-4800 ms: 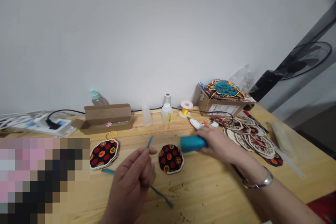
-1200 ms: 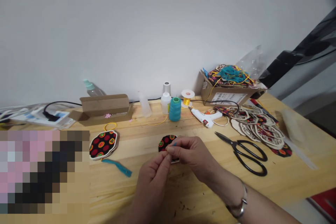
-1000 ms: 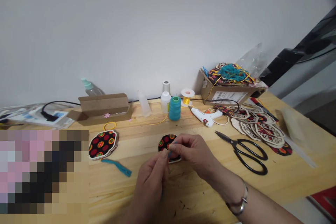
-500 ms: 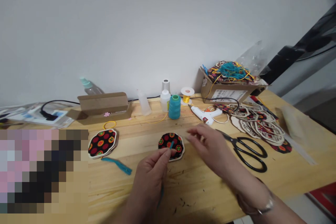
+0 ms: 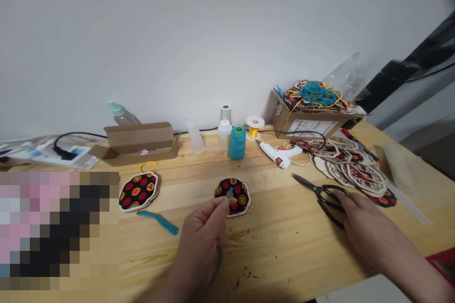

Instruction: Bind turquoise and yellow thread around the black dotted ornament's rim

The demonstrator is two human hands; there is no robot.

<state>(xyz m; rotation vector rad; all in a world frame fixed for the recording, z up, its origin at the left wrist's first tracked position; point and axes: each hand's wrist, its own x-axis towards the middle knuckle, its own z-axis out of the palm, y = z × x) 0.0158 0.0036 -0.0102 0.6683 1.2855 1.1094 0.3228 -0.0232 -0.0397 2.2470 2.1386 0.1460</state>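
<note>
The left hand (image 5: 206, 227) is near the lower middle of the frame. Its thumb and first finger press together and pinch a thin, soft-looking bundle of teal thread (image 5: 230, 192). A short end pokes up past the fingertips, and a long tail hangs down below the hand. The bundle is probably very light and floppy. It could fray or slip apart, so a tight pinch close to the short end looks like a good hold.

On the right side of the frame, a pair of black metal scissors (image 5: 317, 190) with big loop handles lies on the pale wooden table (image 5: 277, 277). The blades look shut and point to the upper left. The right hand (image 5: 366, 227) is at the loops, with its fingers bent over them. Some of the fingers are hidden, so one cannot tell if they have a firm grip. The scissors are likely hard, stiff and a bit heavy. The smooth loops seem the safe place to hold them, well away from the sharp tip.

Behind the pinching fingers is a black, flower-patterned flat piece with a pale wavy edge (image 5: 242, 200).
</note>
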